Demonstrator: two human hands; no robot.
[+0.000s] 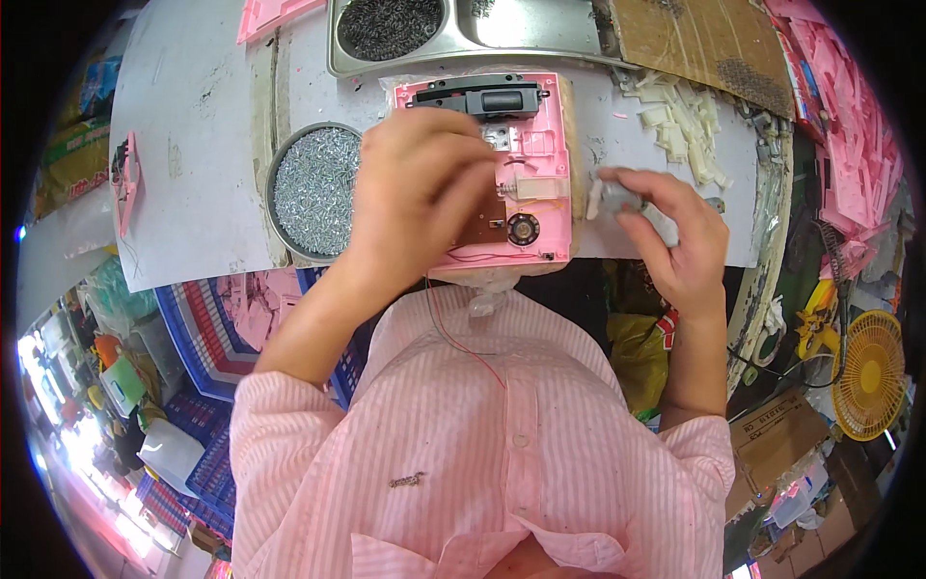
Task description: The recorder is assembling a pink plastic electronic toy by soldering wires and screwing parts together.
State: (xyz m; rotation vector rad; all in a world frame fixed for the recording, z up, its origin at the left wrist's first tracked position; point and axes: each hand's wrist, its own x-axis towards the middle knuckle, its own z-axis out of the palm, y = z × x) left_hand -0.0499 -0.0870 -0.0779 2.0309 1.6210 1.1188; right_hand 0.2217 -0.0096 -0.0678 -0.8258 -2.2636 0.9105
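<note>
A pink plastic housing [562, 145] lies open on the work table in front of me. Along its far side sits a black and grey part [502, 101]; nearer me are a brown circuit board [477, 227], a round black speaker [523, 229] and a white block [542, 188]. My left hand [420, 179] is over the housing's left half, its fingers curled together and slightly blurred, so whatever they pinch is hidden. Just right of the housing, my right hand [675, 227] has thumb and forefinger around a small grey piece [622, 200], too blurred to name.
A round bowl of small screws [313, 193] stands left of the housing. Beyond it is a metal tray [540, 37] with dark small parts. Cream plastic pieces [680, 125] and pink parts [858, 145] lie at the right. Thin red wires [453, 338] hang over my shirt.
</note>
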